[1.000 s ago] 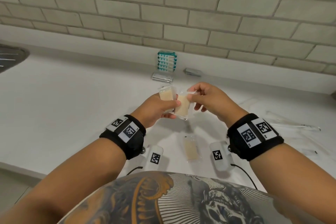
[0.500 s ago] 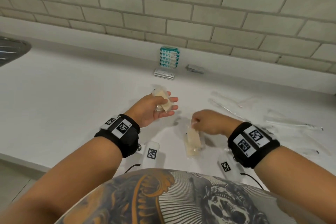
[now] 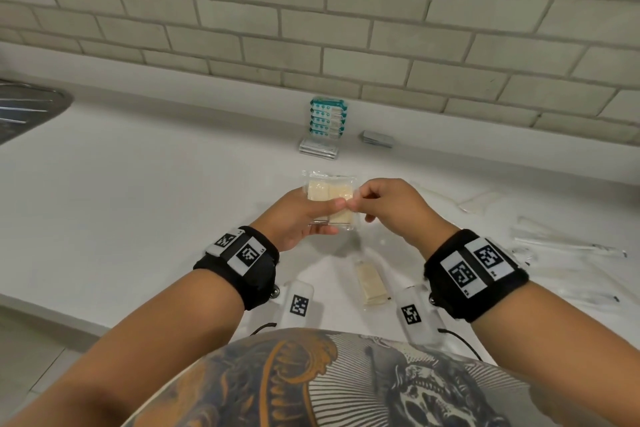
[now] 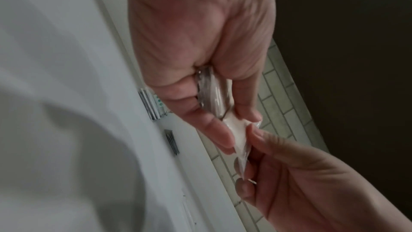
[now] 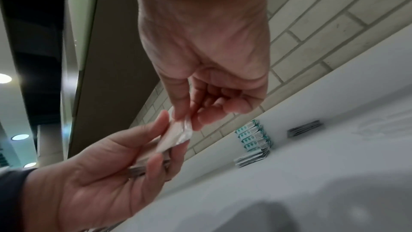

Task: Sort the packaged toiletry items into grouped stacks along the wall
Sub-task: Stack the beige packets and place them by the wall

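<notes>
My left hand holds a small stack of clear-wrapped cream soap packets above the white counter, thumb on top. My right hand pinches the wrapper edge of the rightmost soap packet between thumb and forefinger, laying it against that stack. The left wrist view shows the packets pressed between both hands. One more soap packet lies on the counter near my body. Against the wall stand a teal-and-white packet stack, flat white sachets before it, and dark grey sachets.
Clear-wrapped long thin items lie scattered on the counter's right side. A metal sink drainer shows at the far left. The brick wall backs the counter. Its front edge runs close to my body.
My right hand lifted a soap packet from the counter near my body and brought it up to the stack in my left hand. One packet stays on the counter.
</notes>
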The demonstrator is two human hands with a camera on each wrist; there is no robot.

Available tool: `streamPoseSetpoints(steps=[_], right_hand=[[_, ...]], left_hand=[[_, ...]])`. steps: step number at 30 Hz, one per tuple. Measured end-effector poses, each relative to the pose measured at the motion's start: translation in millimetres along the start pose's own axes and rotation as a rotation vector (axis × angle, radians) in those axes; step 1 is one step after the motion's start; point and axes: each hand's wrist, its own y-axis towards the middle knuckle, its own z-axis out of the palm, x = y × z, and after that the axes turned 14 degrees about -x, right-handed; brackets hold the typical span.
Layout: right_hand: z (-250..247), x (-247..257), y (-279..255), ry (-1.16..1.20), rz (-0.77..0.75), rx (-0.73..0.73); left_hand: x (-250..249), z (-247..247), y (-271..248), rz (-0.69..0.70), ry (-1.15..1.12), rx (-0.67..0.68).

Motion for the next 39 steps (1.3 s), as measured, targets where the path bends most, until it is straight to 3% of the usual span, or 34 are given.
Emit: streamPoseSetpoints(steps=[5,13,18,20,24,27,30,35,39], right_hand=[[-4.6,-1.2,1.7,-0.013,0.031,-0.032],[-14.6,5.0,5.6,0.068,0.019,-0.018],[-23.9,0.7,15.0,-0.516,-0.172,-0.182],[-26.3,-2.8,15.7,-0.490,-0.115,-0.106],[-9.4,-18.7,2.6,-0.640,-0.062,0.257],[7.1,-37.5,-6.3,-0.728,-0.065,0.327],[8.0,-42.6,-7.8,-0.611,-0.045,0.238],[2.4,-14.4,-3.0,-0.078,-0.032,0.006],[2.9,-5.1,2.1,-0.039,-0.027,-0.017]], left_hand=[[-2.2,-0.9,1.3,0.039,-0.009,-0.018],[-1.9,2.8,1.8,0.113,0.174,-0.041],[1.5,0.8,4.0,0.046,0.107,-0.061],[1.8,-2.8,5.4,-0.011,0.024,-0.074],[2.5,-9.9,5.2,-0.078,-0.099,-0.020],[4.1,-12.7,3.4,-0.057,-0.116,-0.003],[4.6,-13.1,1.5,-0.038,-0.085,0.008],[5.5,-7.4,0.9,-0.034,-0.025,0.009],[3.8,-1.2,0.9,-0.017,0.008,0.037]])
